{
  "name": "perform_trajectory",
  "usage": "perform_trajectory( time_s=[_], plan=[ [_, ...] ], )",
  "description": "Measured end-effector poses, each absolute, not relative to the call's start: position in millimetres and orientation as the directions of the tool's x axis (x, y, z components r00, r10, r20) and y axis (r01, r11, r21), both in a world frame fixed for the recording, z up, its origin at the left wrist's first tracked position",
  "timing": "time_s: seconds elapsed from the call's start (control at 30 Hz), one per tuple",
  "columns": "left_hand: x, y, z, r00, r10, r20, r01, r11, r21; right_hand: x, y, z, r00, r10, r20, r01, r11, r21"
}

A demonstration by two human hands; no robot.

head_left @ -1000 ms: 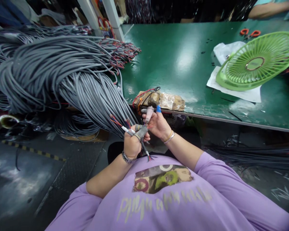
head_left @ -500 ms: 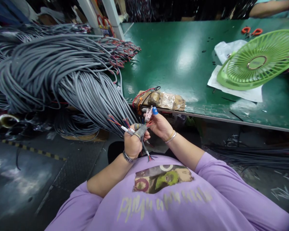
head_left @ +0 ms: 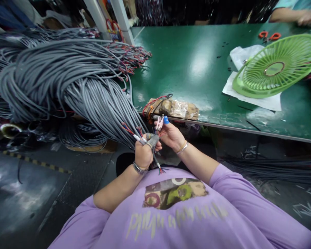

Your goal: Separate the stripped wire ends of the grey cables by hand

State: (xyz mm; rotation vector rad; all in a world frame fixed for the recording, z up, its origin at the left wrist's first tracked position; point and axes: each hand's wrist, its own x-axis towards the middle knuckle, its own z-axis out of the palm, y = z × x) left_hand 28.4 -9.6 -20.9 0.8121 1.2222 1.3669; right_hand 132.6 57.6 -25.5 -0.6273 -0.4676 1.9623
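Observation:
My left hand (head_left: 143,155) is closed round several grey cables, with grey wrapping on its fingers. A cable end (head_left: 131,131) with white sleeving and fanned coloured wires sticks out to the upper left; another cable end (head_left: 159,168) hangs below. My right hand (head_left: 173,137), a blue cap (head_left: 166,120) on its thumb, is closed just right of the left. At its fingertips is a small pale pink clip-like piece (head_left: 159,123), beside thin red-orange wires (head_left: 162,133). How the fingers meet these wires is partly hidden.
A large heap of grey cables (head_left: 54,65) covers the left side. On the green table (head_left: 176,69) are a taped wooden block (head_left: 181,109), a green fan (head_left: 277,69) on white paper, and orange-handled scissors (head_left: 269,35). A co-worker's hand (head_left: 308,17) rests at the far right.
The fanned cable end in my left hand has shifted slightly right. My right hand keeps nearly the same place. The co-worker's hand has come into view at the far table edge.

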Motion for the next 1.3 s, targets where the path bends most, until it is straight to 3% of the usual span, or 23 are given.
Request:
perform_trajectory(
  time_s=[0.27,0.5,0.63,0.73,0.87,1.07,1.2,1.3],
  plan=[
    [29,-7,-18,-0.165,0.971,-0.172,-0.282,0.120,0.952,133,57,-32,-0.385,0.915,-0.122,-0.655,-0.364,-0.663],
    [28,-13,-16,-0.197,0.971,-0.139,-0.305,0.074,0.949,134,59,-37,-0.414,0.893,-0.177,-0.735,-0.443,-0.513],
    [23,-18,-18,-0.182,0.976,-0.122,-0.298,0.064,0.952,143,57,-40,-0.477,0.862,-0.172,-0.711,-0.493,-0.501],
    [17,-23,-26,-0.176,0.979,-0.102,-0.272,0.052,0.961,153,56,-44,-0.577,0.796,-0.184,-0.608,-0.569,-0.554],
    [9,-25,-41,-0.139,0.987,-0.086,-0.181,0.060,0.982,168,55,-42,-0.699,0.682,-0.216,-0.343,-0.585,-0.735],
    [7,-23,-47,-0.055,0.996,-0.066,0.006,0.066,0.998,176,49,-28,-0.643,0.759,-0.102,-0.166,-0.268,-0.949],
    [6,-20,-38,0.046,0.996,-0.071,0.143,0.064,0.988,172,39,-21,-0.613,0.787,0.065,-0.072,0.026,-0.997],
    [4,-17,-32,0.052,0.994,-0.096,0.158,0.086,0.984,173,32,-16,-0.553,0.793,0.255,0.059,0.342,-0.938]
  ],
)
